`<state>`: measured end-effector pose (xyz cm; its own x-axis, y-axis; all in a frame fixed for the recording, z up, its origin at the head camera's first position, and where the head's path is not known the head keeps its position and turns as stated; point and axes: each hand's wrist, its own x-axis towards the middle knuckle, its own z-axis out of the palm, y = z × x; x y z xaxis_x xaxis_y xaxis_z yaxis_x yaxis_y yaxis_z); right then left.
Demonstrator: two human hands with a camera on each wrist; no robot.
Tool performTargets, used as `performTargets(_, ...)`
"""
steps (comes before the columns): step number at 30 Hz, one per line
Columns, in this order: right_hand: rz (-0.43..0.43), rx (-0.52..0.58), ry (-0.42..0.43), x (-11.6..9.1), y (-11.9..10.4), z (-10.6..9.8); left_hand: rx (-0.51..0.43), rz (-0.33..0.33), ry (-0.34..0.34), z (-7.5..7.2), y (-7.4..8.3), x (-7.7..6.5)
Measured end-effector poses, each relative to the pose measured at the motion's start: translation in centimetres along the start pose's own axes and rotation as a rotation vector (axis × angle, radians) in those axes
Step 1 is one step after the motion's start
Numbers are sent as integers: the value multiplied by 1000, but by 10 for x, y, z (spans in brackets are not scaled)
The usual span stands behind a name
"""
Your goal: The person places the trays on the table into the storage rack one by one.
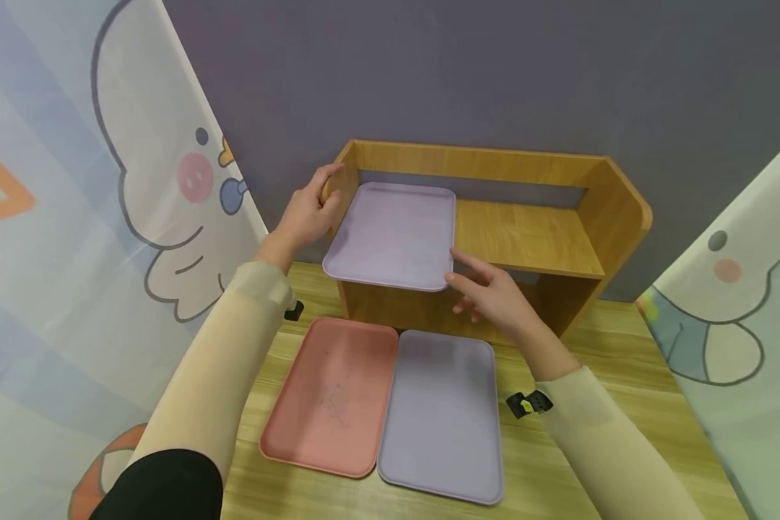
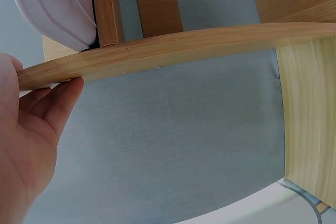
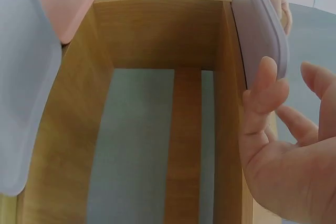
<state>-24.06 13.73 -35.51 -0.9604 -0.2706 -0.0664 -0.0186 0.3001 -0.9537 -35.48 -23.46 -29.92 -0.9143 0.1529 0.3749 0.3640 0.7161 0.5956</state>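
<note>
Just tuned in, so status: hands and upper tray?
Left fingers grip left side panel. Right fingers beside upper tray, contact unclear. Tray on shelf, front overhanging. No obstruction visible atop it.

The upper tray [image 1: 396,235] is pale lilac; the lower left tray [image 1: 338,412] is coral pink, the lower right tray [image 1: 442,419] greyish lilac. The shelf unit [image 1: 526,231] shows honey-brown grain, the bench [image 1: 542,469] streaky yellow-green. The backdrop [image 1: 468,72] is plain slate grey, the right sleeve [image 1: 624,448] cream; the left curtain [image 1: 52,274] carries blue bands and a white, pink-cheeked cartoon figure [image 1: 152,137].
</note>
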Motion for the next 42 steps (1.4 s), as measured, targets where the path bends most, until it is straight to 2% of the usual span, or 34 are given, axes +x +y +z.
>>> performTargets(5,-16,-3,8,-32,24,-11,16,-14,1,-4,-2,-2)
performTargets(10,-42,-28,-15,-68,70,-16,27,-17,0,-5,-2,-3)
performTargets(17,60,-58,-89,-108,140,-15,25,-22,-2,-5,-1,-3)
performTargets(23,86,-18,-190,-126,180,-11,12,-30,-11,-8,-1,-4)
performTargets(30,28,-41,-283,-137,207,-5,5,-40,-10,-10,-2,-6)
performTargets(34,-25,-102,-318,-140,216,3,16,-29,1,-10,-3,-6)
performTargets(42,-104,-390,-211,-142,215,27,27,-6,36,-10,-4,-7)
